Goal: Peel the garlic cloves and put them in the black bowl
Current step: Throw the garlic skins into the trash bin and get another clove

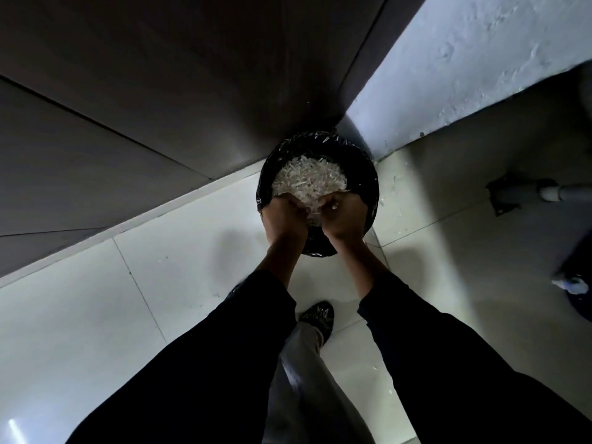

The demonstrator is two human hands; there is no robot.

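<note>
A round bin lined with a black plastic bag (368,177) stands on the floor in the corner. A heap of pale garlic skins (309,179) fills it. Both of my hands hang close together over its near side. My left hand (283,216) has its fingers curled inward over pale skins. My right hand (344,216) is curled too and pinches a small white piece, seemingly a garlic clove (334,206), at its fingertips. What lies between the two hands is partly hidden. No black bowl is in view.
A dark cabinet front (160,107) runs along the left and a rough white wall (464,59) along the right. Pale floor tiles (128,299) lie below. My shoe (317,315) is near the bin. A grey pipe with a bracket (525,192) sits at the right.
</note>
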